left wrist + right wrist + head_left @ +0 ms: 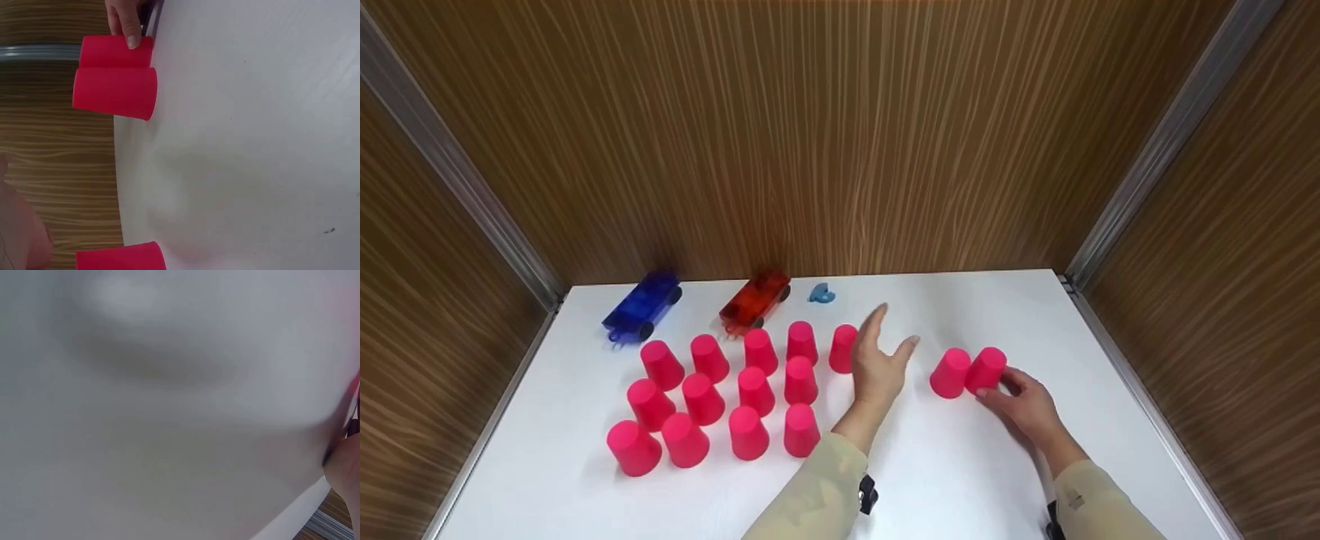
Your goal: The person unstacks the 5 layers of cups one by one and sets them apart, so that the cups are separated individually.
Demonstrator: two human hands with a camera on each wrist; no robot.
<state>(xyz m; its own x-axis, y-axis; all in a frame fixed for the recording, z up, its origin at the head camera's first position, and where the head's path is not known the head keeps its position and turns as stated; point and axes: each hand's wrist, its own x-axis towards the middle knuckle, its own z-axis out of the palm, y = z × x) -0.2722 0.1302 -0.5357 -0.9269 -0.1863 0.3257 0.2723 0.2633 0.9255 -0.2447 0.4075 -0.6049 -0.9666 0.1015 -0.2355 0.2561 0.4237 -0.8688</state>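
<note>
Upside-down pink cups stand on a white table. On the right, my right hand grips a pink cup between thumb and fingers. That cup touches a second pink cup on its left; the left wrist view shows the held cup and its neighbour side by side. My left hand is in mid-table with thumb and fingers spread, holding nothing. Just left of it stands another pink cup, partly hidden by the hand. The right wrist view shows mostly tabletop, with part of the right hand at its edge.
Several pink cups stand in rows on the left. Behind them lie a clear blue toy car, a clear red toy car and a small blue piece. Wood-grain walls enclose the table at back and sides.
</note>
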